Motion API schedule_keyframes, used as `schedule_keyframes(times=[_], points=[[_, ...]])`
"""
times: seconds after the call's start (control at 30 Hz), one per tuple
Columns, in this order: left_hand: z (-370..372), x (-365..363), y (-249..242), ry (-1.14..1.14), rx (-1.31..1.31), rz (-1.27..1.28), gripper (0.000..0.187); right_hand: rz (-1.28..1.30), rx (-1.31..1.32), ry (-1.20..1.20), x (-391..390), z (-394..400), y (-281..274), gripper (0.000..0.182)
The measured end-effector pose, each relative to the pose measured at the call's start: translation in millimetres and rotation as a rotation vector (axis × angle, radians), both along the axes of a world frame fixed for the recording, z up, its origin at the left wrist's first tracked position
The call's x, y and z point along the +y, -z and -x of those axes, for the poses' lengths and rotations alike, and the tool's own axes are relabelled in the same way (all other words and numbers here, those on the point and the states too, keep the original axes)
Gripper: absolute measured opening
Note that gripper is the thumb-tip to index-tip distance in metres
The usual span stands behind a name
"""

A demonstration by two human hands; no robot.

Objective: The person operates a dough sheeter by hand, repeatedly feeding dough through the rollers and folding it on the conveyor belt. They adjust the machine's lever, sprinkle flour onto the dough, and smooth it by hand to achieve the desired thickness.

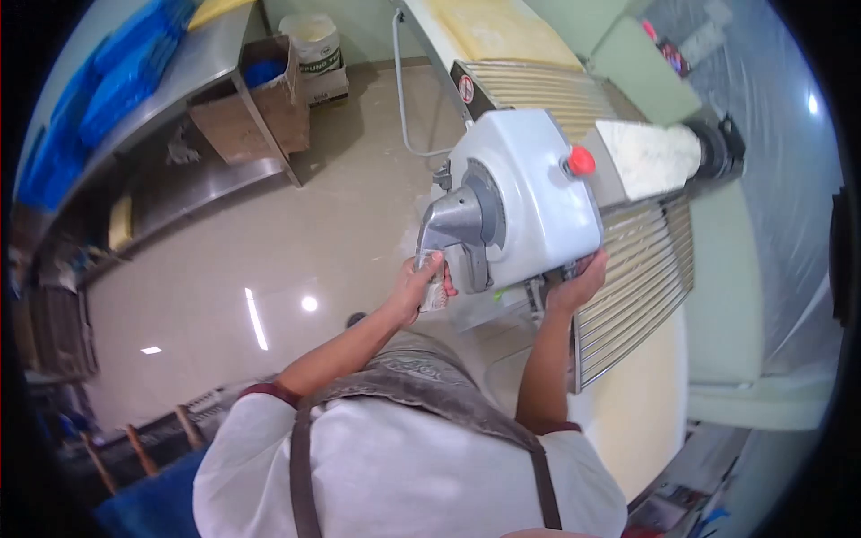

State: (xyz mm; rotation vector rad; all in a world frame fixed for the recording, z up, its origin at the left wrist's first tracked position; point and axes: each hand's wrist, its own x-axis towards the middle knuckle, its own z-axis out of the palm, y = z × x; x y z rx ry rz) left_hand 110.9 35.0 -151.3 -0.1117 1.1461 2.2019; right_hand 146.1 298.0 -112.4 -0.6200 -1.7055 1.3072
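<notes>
A white dough sheeter [529, 197] stands in front of me, with a red stop button [581, 160] on its housing. My left hand [421, 285] is closed round the wrapped grip of the grey metal lever [456, 220] on the machine's side. At the housing's lower corner, my right hand [581, 285] has its fingers curled in under the edge. What those fingers hold is hidden. Metal bar guards [637, 282] lie over the belt beside the right hand. A tray with white powder [650, 160] sits on top of the machine.
A yellowish sheet [502, 29] lies on the far belt; the near belt [628, 430] is pale. To the left, a steel table [170, 108] carries blue plastic bags [130, 81]. A cardboard box [256, 112] and a white bucket [311, 43] stand near it. The tiled floor [350, 206] is shiny.
</notes>
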Motion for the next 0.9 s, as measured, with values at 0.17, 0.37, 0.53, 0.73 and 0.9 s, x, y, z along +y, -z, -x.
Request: schedule_keyframes(times=[0.17, 0.37, 0.53, 0.73, 0.9], points=[[-2, 1, -11, -0.044, -0.071, 0.047, 0.044, 0.096, 0.163, -0.025, -24, 13, -16, 0.055], [-2, 3, -6, -0.045, -0.028, 0.052, 0.044, -0.201, 0.005, -0.038, -23, 3, -27, 0.049], [-3, 1, -13, -0.040, -0.035, 0.087, 0.045, -0.915, 0.029, -0.074, -48, 8, -66, 0.039], [-4, 3, -2, -0.062, 0.031, 0.103, 0.049, -0.924, -0.172, -0.150, -57, 8, -76, 0.033], [-3, 0, 1, -0.063, 0.043, 0.098, 0.047, -0.892, -0.159, -0.182, -54, 5, -81, 0.034]])
